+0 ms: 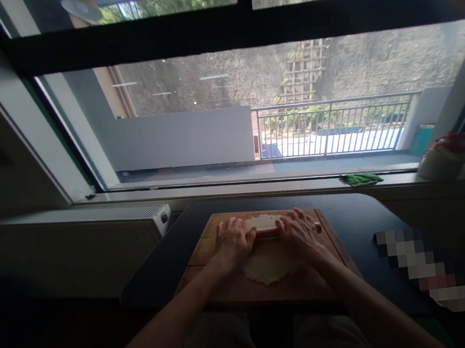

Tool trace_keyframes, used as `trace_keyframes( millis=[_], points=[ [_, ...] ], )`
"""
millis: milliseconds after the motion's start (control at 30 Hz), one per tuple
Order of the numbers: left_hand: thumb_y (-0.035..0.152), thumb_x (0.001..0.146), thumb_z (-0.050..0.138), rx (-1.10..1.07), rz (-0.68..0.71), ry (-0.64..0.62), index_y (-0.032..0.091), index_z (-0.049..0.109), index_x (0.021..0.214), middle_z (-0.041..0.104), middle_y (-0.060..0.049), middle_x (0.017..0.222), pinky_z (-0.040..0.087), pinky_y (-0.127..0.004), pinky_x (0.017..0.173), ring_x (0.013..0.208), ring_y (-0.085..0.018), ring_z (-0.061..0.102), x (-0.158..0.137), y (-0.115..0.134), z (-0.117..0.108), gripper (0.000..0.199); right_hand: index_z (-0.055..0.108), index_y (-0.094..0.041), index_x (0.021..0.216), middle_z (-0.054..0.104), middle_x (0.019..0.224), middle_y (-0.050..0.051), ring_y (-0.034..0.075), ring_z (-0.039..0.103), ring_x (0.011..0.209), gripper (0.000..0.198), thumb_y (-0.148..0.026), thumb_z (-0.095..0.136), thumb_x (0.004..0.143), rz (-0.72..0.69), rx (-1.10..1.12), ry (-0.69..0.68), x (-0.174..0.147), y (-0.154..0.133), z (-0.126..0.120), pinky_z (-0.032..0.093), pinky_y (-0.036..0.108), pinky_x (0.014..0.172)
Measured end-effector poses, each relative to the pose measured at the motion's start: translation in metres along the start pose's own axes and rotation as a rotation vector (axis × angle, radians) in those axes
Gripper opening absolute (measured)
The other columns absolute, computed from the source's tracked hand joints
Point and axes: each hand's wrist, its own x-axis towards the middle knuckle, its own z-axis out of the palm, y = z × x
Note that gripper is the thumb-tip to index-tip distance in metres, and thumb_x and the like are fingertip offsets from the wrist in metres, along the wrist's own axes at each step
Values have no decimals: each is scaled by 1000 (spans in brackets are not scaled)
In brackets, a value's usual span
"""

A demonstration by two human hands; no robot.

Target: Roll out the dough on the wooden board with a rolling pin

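Observation:
A thin, flat sheet of dough (269,267) with an uneven edge lies on a wooden board (201,245). Across its upper part rests a slim rolling pin (267,232), reddish along its visible middle. My left hand (235,238) is over the pin's left part, fingers curled on it. On the right part sits my right hand (297,229), also with bent fingers, and the pin's end sticks out past it. Both palms face down. Dough shows in front of the pin and behind it; the stretch under my hands is hidden.
The board lies on a dark table (359,220) by a large window. A blurred-out object (429,271) is at the table's right side. A green cloth (361,179) and a pale pot (445,162) stand along the sill. At the left is a white radiator (95,227).

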Motion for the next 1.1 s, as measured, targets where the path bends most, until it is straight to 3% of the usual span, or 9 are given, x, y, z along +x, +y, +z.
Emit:
trace_keyframes(
  millis=[100, 167, 300, 433, 567, 633, 733, 933, 1100],
  points=[
    [46, 91, 32, -10, 79, 119, 22, 55, 118, 57, -9, 120, 30, -42, 97, 114, -26, 45, -18, -1, 1, 43, 53, -27, 121, 47, 133, 6, 24, 25, 131, 46, -49, 22, 95, -32, 6, 77, -18, 0, 1, 15, 44, 107],
    [47, 91, 34, -24, 82, 115, 22, 56, 116, 58, -9, 118, 30, -41, 98, 112, -25, 46, -12, -5, 2, 43, 54, -26, 120, 46, 133, 7, 25, 25, 131, 47, -50, 21, 95, -46, 3, 29, -11, 1, 0, 16, 44, 106],
    [46, 89, 38, -68, -15, 56, 20, 61, 102, 62, -9, 106, 33, -42, 96, 107, -25, 50, 35, -14, 6, 36, 63, -22, 106, 56, 118, 11, 26, 38, 120, 47, -47, 25, 94, -25, -13, -107, 36, 1, -3, 29, 42, 97],
    [35, 90, 40, -96, -50, 99, 19, 61, 97, 61, -9, 106, 36, -40, 93, 106, -23, 51, 70, -10, 2, 28, 66, -15, 100, 61, 108, 15, 24, 51, 103, 52, -40, 20, 96, 6, -22, -95, 82, 0, 0, 37, 36, 86],
    [33, 89, 43, -226, 102, 146, 23, 60, 99, 59, -4, 110, 35, -35, 95, 105, -19, 51, 35, 17, -5, 22, 66, -18, 96, 65, 102, 10, 20, 58, 93, 58, -41, 13, 97, -37, -18, -63, 88, 7, 6, 39, 29, 81],
    [40, 84, 52, -353, 276, 67, 24, 61, 96, 59, -3, 110, 36, -36, 95, 103, -20, 51, 3, 31, -9, 22, 67, -21, 91, 67, 96, 6, 18, 60, 90, 57, -45, 15, 97, -64, -14, -83, 79, 15, 6, 39, 27, 79],
    [54, 71, 64, -377, 389, -58, 25, 62, 95, 59, -3, 109, 36, -38, 93, 101, -22, 52, -29, 44, -18, 37, 67, -22, 86, 69, 91, 7, 20, 62, 88, 63, -51, 12, 96, -46, -24, -112, 64, 31, 1, 40, 28, 79],
    [45, 80, 56, -85, 493, -166, 20, 62, 93, 63, -7, 96, 31, -48, 97, 93, -25, 56, -34, 53, -26, 29, 69, -21, 86, 70, 83, 13, 25, 65, 86, 68, -53, 10, 94, 94, -56, -119, 41, 75, -24, 43, 35, 76],
    [37, 65, 67, 105, 553, -334, 14, 61, 97, 63, -15, 98, 36, -57, 90, 84, -30, 59, -31, 62, -31, 40, 68, -23, 89, 70, 91, 11, 25, 65, 89, 67, -53, 8, 94, 188, -25, -143, 24, 102, -31, 43, 36, 76]
  ],
)
